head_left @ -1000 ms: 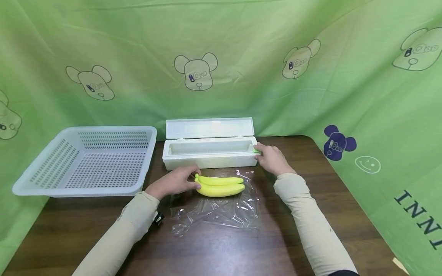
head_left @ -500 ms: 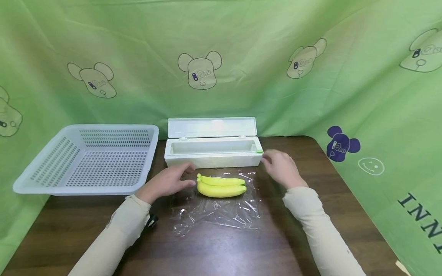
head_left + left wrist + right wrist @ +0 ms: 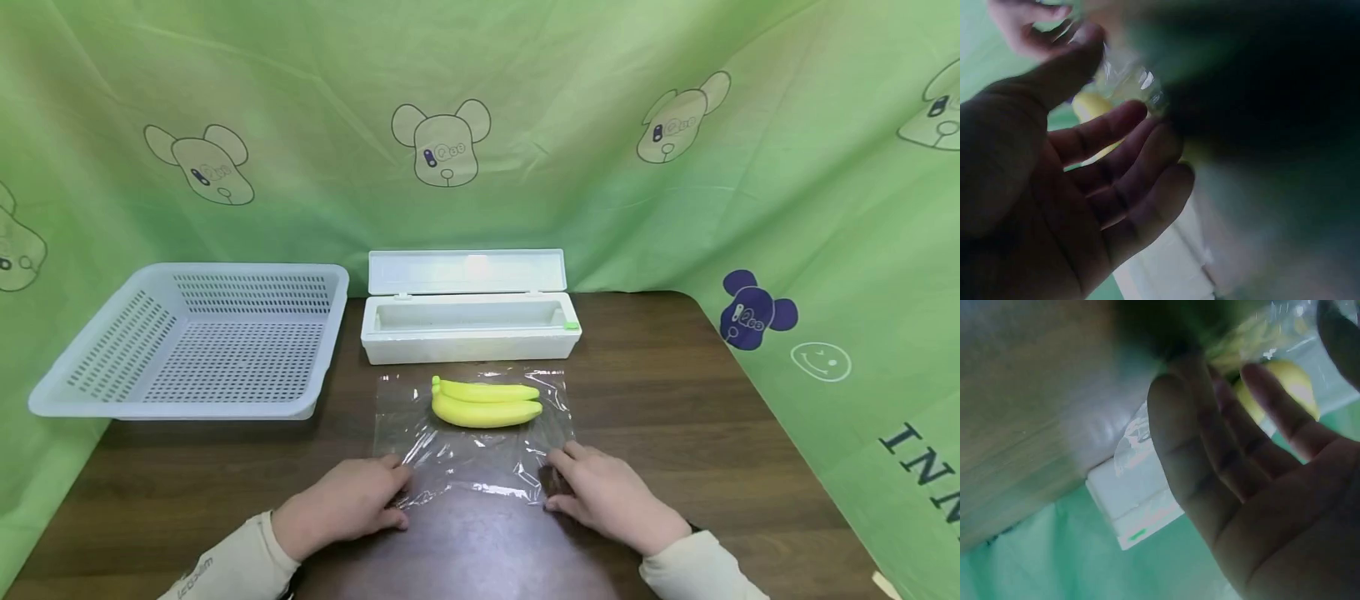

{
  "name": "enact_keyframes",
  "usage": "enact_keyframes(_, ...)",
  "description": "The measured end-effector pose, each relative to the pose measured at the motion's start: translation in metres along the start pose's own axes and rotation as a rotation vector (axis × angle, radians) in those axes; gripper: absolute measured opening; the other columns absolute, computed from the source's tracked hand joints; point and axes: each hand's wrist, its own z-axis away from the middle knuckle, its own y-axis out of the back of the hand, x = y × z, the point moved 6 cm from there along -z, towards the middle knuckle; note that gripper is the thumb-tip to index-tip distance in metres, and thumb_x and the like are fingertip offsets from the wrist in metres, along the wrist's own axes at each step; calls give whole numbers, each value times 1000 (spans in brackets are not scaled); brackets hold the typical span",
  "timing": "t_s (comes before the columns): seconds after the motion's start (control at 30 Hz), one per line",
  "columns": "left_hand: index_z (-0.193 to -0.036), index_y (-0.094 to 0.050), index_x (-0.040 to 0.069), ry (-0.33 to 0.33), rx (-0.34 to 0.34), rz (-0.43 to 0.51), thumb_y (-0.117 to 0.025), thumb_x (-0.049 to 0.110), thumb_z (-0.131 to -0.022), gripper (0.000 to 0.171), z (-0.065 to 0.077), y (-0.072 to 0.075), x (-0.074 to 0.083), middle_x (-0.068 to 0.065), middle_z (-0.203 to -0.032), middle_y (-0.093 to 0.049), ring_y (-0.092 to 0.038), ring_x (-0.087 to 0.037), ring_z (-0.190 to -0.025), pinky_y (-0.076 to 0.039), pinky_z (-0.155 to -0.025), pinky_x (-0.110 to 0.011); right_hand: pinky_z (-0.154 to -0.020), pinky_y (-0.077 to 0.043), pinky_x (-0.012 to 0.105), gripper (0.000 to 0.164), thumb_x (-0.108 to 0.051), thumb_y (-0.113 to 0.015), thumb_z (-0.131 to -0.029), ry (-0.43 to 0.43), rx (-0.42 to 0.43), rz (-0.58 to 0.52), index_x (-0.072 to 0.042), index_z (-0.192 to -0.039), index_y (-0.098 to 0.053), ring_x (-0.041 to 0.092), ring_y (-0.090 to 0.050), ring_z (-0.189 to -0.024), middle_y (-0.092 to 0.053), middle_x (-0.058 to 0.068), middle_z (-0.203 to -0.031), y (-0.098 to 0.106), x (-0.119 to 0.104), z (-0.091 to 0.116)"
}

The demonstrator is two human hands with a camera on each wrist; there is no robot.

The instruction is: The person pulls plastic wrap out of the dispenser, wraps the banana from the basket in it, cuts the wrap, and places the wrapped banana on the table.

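Two yellow bananas, joined at the stem, lie on a sheet of clear plastic film spread on the table. At the film's near left corner is my left hand, its fingertips right at the edge. My right hand sits at the near right corner, fingertips over the film. In the left wrist view the thumb and fingers of the left hand stand apart with nothing gripped between them. The right wrist view likewise shows loosely bent fingers, the thumb well away from them.
Behind the bananas stands a white cling film box with its lid raised and a green slider at its right end. A white perforated plastic basket sits at the left. A green printed curtain hangs behind the table.
The left hand has let go of the bananas' stem end and drawn back toward the near left corner. My right hand has left the box's green slider and moved to the near right corner.
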Motion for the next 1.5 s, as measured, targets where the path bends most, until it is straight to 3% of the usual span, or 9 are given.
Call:
enact_keyframes(0.13, -91, -61, 12, -31, 64, -101, -79, 22, -86, 21, 6, -5, 6, 2, -84, -55, -59, -16, -69, -51, -55, -36, -55, -50, 37, 34, -23, -88, -75, 46, 104, 136, -11, -95, -62, 21, -54, -72, -52, 0, -84, -4, -11, 9)
enact_keyframes(0.27, -84, -59, 15, -56, 101, -105, -75, 16, -89, 16, 11, -3, 8, 4, -80, -53, -59, -16, -68, -49, -52, -35, -54, -49, 37, 27, -14, -87, -71, 79, 170, 191, -11, -85, -63, 22, -54, -70, -53, 2, -83, -3, -16, 15)
enact_keyframes(0.5, -81, -59, 18, -75, 116, -66, -73, 16, -92, 18, 21, 6, 11, 10, -75, -48, -50, -8, -63, -46, -51, -29, -55, -48, 35, 24, -14, -85, -75, 77, 187, 164, -13, -83, -63, 20, -54, -70, -55, -1, -84, 2, -19, 23)
enact_keyframes(0.73, -77, -58, 18, -76, 163, -42, -75, 15, -91, 22, 27, 17, 10, 11, -73, -44, -46, -6, -61, -46, -51, -27, -59, -49, 35, 32, -37, -85, -76, 94, 164, 166, -16, -88, -64, 20, -54, -78, -55, 0, -92, -3, -30, 33)
enact_keyframes(0.97, -76, -57, 19, -113, 232, -33, -75, 17, -91, 24, 30, 20, 14, 12, -72, -43, -45, -6, -59, -44, -50, -26, -52, -45, 34, 18, -6, -75, -70, 140, 257, 230, -13, -82, -63, 23, -55, -73, -54, 2, -85, -4, -34, 36)
enact_keyframes(1.17, -79, -58, 18, -108, 263, -20, -75, 15, -91, 21, 31, 30, 17, 12, -73, -45, -45, -4, -60, -44, -51, -25, -52, -45, 34, 23, -9, -80, -70, 127, 306, 202, -12, -79, -60, 21, -55, -68, -54, 1, -86, 14, -29, 38)
enact_keyframes(1.3, -81, -59, 17, -121, 282, -26, -75, 14, -91, 19, 33, 40, 20, 12, -73, -45, -45, -5, -60, -44, -51, -24, -53, -48, 36, 7, -14, -63, -87, 138, 361, 192, -11, -81, -60, 22, -57, -70, -59, 3, -91, 32, -27, 39)
enact_keyframes(1.4, -83, -60, 17, -127, 291, -30, -75, 12, -91, 18, 35, 48, 23, 12, -74, -46, -46, -6, -60, -44, -51, -23, -52, -49, 36, 32, -21, -39, -102, 147, 404, 188, -11, -83, -62, 22, -58, -70, -61, 2, -90, 44, -28, 40)
enact_keyframes(1.5, -84, -61, 17, -132, 307, -29, -75, 11, -91, 17, 38, 54, 25, 12, -74, -48, -48, -6, -61, -45, -51, -23, -51, -48, 35, 51, -28, -23, -109, 158, 438, 195, -11, -82, -62, 20, -57, -66, -60, 0, -85, 54, -29, 40)
